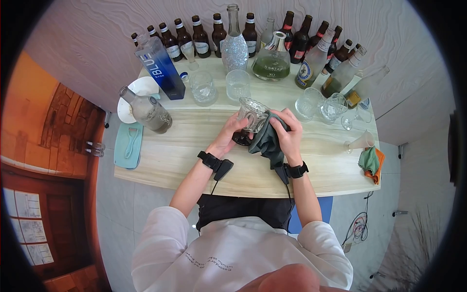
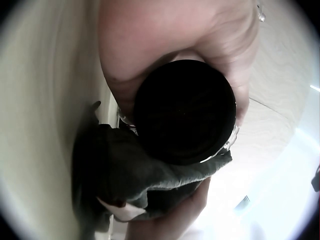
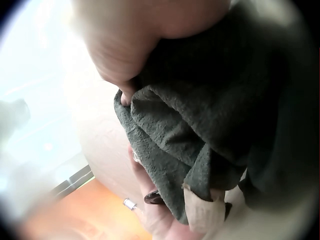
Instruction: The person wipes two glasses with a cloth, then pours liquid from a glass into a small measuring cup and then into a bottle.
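Note:
Over the middle of the table, my left hand (image 1: 226,136) grips a clear patterned glass goblet (image 1: 253,113) low down, its flared rim tilted up and away from me. A round dark base (image 2: 185,112) faces the left wrist camera, with fingers wrapped behind it. My right hand (image 1: 292,136) pinches a dark grey-green cloth (image 1: 267,143) against the goblet's right side. Folds of the cloth hang below that hand, and in the right wrist view the cloth (image 3: 170,130) hides most of the goblet. A pale label shows at the cloth's lower edge.
Brown beer bottles (image 1: 200,36) line the back. Nearer stand a blue bottle (image 1: 163,70), a grey bottle (image 1: 152,114), a green decanter (image 1: 272,63) and several tumblers (image 1: 238,86). At left lies a peeler (image 1: 131,142) on a teal board (image 1: 121,158); folded cloths (image 1: 370,163) lie at right.

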The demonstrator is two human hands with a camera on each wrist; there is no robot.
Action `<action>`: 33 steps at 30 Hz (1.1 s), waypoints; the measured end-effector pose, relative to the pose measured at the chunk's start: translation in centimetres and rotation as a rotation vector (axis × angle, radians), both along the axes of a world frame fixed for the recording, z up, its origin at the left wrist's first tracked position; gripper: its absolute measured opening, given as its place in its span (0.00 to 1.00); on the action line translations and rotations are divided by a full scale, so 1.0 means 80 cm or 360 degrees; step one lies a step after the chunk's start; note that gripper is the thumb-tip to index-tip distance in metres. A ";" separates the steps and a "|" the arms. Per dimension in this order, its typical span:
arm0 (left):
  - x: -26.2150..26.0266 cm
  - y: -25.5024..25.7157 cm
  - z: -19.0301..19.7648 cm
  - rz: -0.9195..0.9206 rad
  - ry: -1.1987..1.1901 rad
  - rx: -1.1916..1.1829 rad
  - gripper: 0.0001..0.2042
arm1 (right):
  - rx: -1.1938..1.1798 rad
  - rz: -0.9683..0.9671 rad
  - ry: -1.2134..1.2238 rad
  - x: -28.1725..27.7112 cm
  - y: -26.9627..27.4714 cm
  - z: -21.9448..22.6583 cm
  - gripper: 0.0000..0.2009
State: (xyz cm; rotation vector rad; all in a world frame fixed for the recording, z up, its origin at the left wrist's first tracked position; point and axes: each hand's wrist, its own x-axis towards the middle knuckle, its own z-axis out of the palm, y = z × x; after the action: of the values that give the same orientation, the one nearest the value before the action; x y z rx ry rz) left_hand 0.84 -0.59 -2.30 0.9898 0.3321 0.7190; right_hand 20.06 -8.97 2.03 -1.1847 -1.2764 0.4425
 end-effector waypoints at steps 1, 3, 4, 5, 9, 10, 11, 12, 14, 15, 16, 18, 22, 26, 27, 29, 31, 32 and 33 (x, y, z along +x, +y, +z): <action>0.000 0.000 -0.001 -0.0024 -0.0013 -0.0001 0.29 | 0.0002 0.0011 0.0001 0.000 0.000 0.000 0.11; -0.003 0.000 -0.008 -0.0058 0.0009 -0.0053 0.30 | 0.0007 0.0030 0.0000 0.001 -0.001 0.002 0.11; -0.004 0.000 -0.008 -0.0075 0.0021 -0.0079 0.30 | 0.0008 0.0030 -0.0001 0.002 -0.002 0.002 0.12; -0.004 0.001 -0.008 -0.0119 -0.0069 -0.0132 0.30 | 0.0008 0.0031 -0.0003 0.003 -0.002 0.002 0.12; -0.005 0.001 -0.002 -0.0252 -0.0251 -0.0272 0.31 | 0.0026 0.0041 -0.0003 0.006 0.000 -0.002 0.11; -0.006 0.000 0.001 -0.0275 -0.0252 -0.0287 0.32 | 0.0017 0.0034 0.0002 0.007 0.000 -0.001 0.11; -0.004 -0.001 0.005 -0.0258 -0.0206 -0.0299 0.32 | 0.0009 0.0031 0.0005 0.007 -0.001 0.001 0.10; -0.002 -0.003 0.010 -0.0237 -0.0161 -0.0310 0.32 | 0.0001 0.0030 0.0007 0.006 0.000 0.002 0.09; 0.001 -0.003 0.010 -0.0230 -0.0079 -0.0306 0.33 | 0.0013 -0.0035 -0.0004 0.006 0.002 -0.001 0.08; 0.002 -0.001 0.006 -0.0244 -0.0044 -0.0291 0.33 | 0.0018 -0.0070 -0.0011 0.007 0.003 -0.003 0.08; 0.002 0.001 0.001 -0.0255 -0.0009 -0.0277 0.33 | 0.0025 -0.0096 -0.0038 0.007 0.003 -0.004 0.07; 0.003 0.006 -0.009 -0.0219 0.0091 -0.0330 0.32 | 0.0040 -0.0134 -0.0096 0.006 0.003 -0.006 0.07; 0.008 -0.002 0.001 -0.0024 0.0136 -0.0066 0.30 | 0.0016 -0.0206 -0.0175 -0.004 0.004 -0.005 0.07; 0.008 -0.008 0.020 0.0097 0.0212 -0.0042 0.26 | 0.0038 -0.0195 -0.0160 -0.003 0.005 -0.005 0.07; 0.006 -0.006 0.018 0.0086 0.0206 -0.0063 0.26 | 0.0038 -0.0179 -0.0147 -0.004 0.005 -0.004 0.07; 0.003 0.000 0.008 0.0030 0.0152 -0.0105 0.26 | 0.0044 -0.0150 -0.0149 -0.005 0.005 -0.002 0.07; -0.001 0.006 -0.004 -0.0063 0.0056 -0.0147 0.28 | 0.0059 -0.0139 -0.0153 -0.003 0.005 -0.001 0.07; -0.001 0.006 -0.005 -0.0071 0.0006 -0.0202 0.29 | 0.0070 -0.0142 -0.0156 -0.001 0.005 -0.002 0.08; -0.001 0.004 -0.006 -0.0082 -0.0043 -0.0258 0.29 | 0.0081 -0.0147 -0.0159 0.001 0.005 -0.002 0.08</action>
State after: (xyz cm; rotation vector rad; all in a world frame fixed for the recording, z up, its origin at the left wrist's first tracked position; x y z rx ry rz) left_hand 0.76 -0.24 -2.80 0.8319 0.3349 0.6476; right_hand 20.13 -8.61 1.88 -1.2298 -1.3049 0.2844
